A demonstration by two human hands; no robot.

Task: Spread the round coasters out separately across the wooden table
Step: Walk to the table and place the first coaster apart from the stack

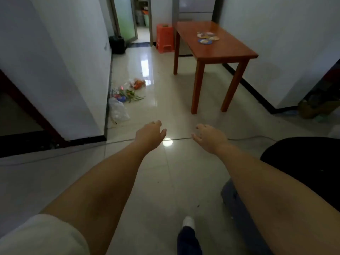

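A wooden table stands against the right wall, some steps ahead of me. On its top lies a loose cluster of several round coasters, overlapping one another; the nearest one is blue-rimmed. Both my arms reach forward over the tiled floor, well short of the table. My left hand is empty with fingers loosely curled and apart. My right hand is also empty, fingers spread downward.
An orange plastic stool stands left of the table. Bags, flowers and litter lie by the left wall. A black chair is at my right. A cable crosses the floor. My foot steps forward.
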